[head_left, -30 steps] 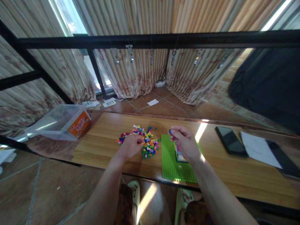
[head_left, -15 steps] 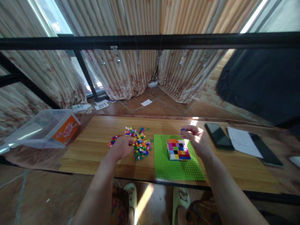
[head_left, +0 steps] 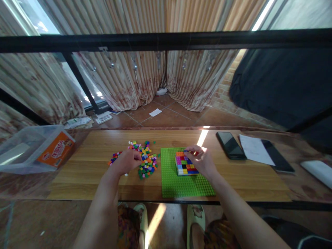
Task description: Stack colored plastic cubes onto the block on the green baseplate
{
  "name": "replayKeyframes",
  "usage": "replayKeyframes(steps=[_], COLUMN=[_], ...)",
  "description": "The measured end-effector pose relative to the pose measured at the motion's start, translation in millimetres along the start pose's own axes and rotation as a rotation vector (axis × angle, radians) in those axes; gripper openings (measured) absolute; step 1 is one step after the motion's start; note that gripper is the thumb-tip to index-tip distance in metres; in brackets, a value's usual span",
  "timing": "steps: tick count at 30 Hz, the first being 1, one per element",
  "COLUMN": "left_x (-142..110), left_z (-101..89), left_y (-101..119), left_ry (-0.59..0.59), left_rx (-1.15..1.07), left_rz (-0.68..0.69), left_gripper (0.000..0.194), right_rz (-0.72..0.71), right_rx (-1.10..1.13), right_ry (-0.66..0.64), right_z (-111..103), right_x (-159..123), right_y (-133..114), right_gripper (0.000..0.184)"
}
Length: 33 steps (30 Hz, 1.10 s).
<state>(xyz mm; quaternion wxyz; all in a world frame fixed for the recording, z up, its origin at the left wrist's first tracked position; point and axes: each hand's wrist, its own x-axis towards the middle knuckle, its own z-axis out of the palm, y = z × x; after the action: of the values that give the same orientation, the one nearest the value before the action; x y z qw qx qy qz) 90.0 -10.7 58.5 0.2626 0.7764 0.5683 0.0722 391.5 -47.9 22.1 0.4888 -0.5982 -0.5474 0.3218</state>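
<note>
Right hand (head_left: 203,161) pinches 1 blue brick (head_left: 185,151); left hand (head_left: 127,161), curled by loose bricks (head_left: 148,164), hold unclear.

The green baseplate (head_left: 169,183) seems of plastic, rough with small studs. Left of it, the small bricks (head_left: 147,166) look like smooth plastic. Under it, the table (head_left: 77,169) shows wood grain with slight shine. Right of it lie a glossy phone (head_left: 230,145) and matt paper (head_left: 255,149). Behind it hang pleated cloth curtains (head_left: 145,81).
</note>
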Motion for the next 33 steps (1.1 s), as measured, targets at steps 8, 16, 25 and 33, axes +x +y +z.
replayKeyframes(steps=[8,16,25,33], left_x=[1,11,19,30], left_z=[-3.8,2.7,19.5,47.2], left_y=[2,12,50,79], left_ry=[-0.032,0.124,0.138,0.195], left_rx=[-0.057,0.012,-0.067,-0.124], left_rz=[0.018,0.116,0.226,0.261], left_gripper=[0.022,0.032,0.023,0.021], right_rz=[-0.114,-0.142,-0.270,-0.226], right_rx=[-0.271,-0.255,-0.413,-0.342], right_ry=[-0.008,-0.031,-0.102,-0.127], right_z=[-8,-13,-19,-21], right_x=[-9,-8,-4,1], right_y=[6,11,3,9], right_gripper=[0.024,0.020,0.021,0.017])
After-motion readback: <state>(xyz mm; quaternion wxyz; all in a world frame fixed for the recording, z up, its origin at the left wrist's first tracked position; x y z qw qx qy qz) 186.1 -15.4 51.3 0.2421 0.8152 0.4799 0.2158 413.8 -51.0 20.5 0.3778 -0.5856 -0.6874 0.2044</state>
